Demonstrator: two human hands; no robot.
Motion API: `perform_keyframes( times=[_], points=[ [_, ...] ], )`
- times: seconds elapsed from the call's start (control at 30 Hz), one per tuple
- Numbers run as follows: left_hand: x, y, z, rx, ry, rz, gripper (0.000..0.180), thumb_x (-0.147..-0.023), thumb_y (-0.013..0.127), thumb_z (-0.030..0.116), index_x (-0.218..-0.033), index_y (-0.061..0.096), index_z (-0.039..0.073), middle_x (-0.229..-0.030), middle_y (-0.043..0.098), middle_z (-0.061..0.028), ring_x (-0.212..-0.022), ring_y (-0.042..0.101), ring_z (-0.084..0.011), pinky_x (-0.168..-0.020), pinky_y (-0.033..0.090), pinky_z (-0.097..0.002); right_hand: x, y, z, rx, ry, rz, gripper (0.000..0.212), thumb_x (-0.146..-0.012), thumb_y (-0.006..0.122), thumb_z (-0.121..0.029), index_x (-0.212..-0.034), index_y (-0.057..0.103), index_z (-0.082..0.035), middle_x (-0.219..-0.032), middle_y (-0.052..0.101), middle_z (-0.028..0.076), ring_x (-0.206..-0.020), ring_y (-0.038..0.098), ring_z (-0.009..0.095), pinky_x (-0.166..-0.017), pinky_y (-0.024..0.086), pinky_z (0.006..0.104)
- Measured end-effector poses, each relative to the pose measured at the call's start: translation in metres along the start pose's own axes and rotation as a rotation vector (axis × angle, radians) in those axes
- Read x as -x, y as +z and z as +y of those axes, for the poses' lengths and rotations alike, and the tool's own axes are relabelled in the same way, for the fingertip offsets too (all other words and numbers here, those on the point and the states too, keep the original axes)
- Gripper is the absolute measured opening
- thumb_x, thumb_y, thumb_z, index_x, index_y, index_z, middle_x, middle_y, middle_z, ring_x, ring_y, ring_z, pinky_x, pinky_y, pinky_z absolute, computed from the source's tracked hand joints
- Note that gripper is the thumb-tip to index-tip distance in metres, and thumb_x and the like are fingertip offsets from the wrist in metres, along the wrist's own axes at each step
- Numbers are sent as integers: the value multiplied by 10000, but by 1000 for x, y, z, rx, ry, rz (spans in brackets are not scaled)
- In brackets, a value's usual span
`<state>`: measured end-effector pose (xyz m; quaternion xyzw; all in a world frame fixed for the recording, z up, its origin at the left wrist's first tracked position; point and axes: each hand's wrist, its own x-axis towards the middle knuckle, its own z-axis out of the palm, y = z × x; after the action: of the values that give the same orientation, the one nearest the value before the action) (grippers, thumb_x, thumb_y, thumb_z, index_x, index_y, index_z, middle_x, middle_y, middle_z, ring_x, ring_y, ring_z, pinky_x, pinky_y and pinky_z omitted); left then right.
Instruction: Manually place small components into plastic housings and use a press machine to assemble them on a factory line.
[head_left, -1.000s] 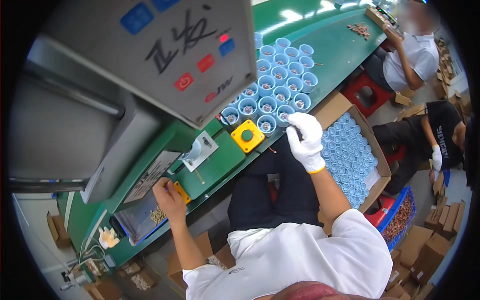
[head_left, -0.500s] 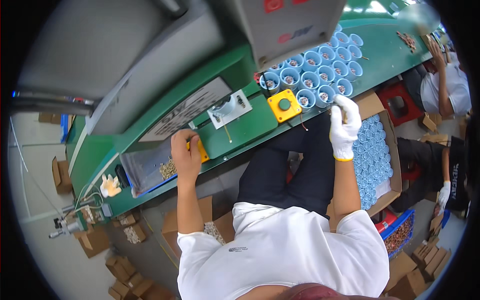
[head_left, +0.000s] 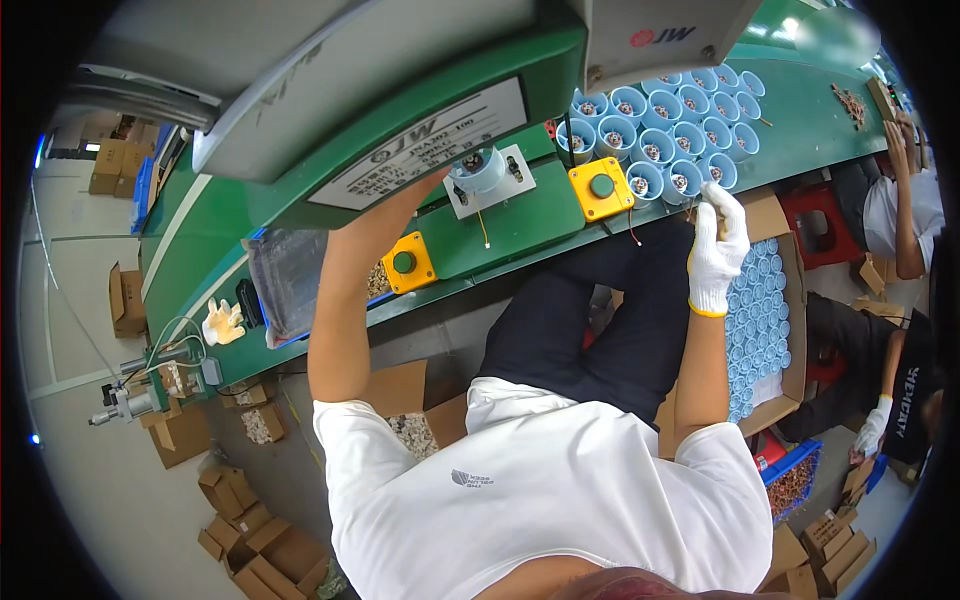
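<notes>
My left forearm reaches up under the press head, and my left hand (head_left: 428, 192) is mostly hidden behind the machine's label plate. Close to it a light-blue cup (head_left: 478, 172) with a small metal part inside sits on the white fixture plate (head_left: 505, 192), a thin wire hanging below. My right hand (head_left: 720, 245), in a white knitted glove with a yellow cuff, is at the bench edge. Its fingers are bent together beside the front blue cups (head_left: 684, 182); what they hold, if anything, is too small to name.
Yellow boxes with green buttons, one left (head_left: 410, 262) and one right (head_left: 601, 188), flank the fixture. A blue-edged tray (head_left: 290, 270) holds small parts. At right stands a carton (head_left: 768, 215) of blue cups. A loose glove (head_left: 223, 322) lies at left. Co-workers sit at right.
My left hand has gone from beside the left button box up under the press head, towards the cup on the fixture. My right hand stays by the front cups. The view has shifted.
</notes>
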<state>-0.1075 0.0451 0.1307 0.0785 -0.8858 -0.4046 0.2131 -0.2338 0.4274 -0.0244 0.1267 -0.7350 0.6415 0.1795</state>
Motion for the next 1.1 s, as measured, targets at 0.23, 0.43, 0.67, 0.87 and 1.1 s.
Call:
perform_keyframes(
  times=[0.23,0.43,0.67,0.87,1.1],
  points=[
    [-32,2,12,-274,12,-236,288,-885,856,277,-1038,809,38,-847,733,-34,-723,598,-112,-663,486,-285,1,0,-3,-1,10,1,229,-985,660,13,-1212,687,22,-1206,699,119,-995,695,156,-869,588,296],
    [-39,8,5,-345,-104,-304,316,-898,841,302,-1077,809,44,-836,726,-42,-709,600,-119,-663,497,-287,-6,4,-21,45,-27,0,247,-936,674,25,-1182,692,15,-1130,717,126,-961,712,198,-851,587,323],
    [-6,-6,-10,-83,79,-74,229,-937,786,182,-1108,796,30,-938,759,-79,-791,640,-137,-736,517,-280,-10,49,-94,297,-601,-417,299,-786,747,-2,-1082,707,-9,-1048,724,167,-989,703,372,-908,557,446],
    [110,20,-61,-297,90,141,146,-897,799,94,-996,780,-12,-1015,758,-127,-943,742,-302,-823,597,-357,-9,75,-100,395,-572,-510,265,-776,763,-36,-1038,723,-30,-1000,737,138,-985,711,342,-895,552,437],
    [130,25,-71,-367,187,395,127,-841,825,62,-934,770,-5,-1056,751,-128,-994,723,-331,-860,585,-417,-15,84,-102,519,-641,-454,156,-807,754,-79,-960,732,-56,-886,719,119,-851,699,311,-786,551,432]
  ],
)
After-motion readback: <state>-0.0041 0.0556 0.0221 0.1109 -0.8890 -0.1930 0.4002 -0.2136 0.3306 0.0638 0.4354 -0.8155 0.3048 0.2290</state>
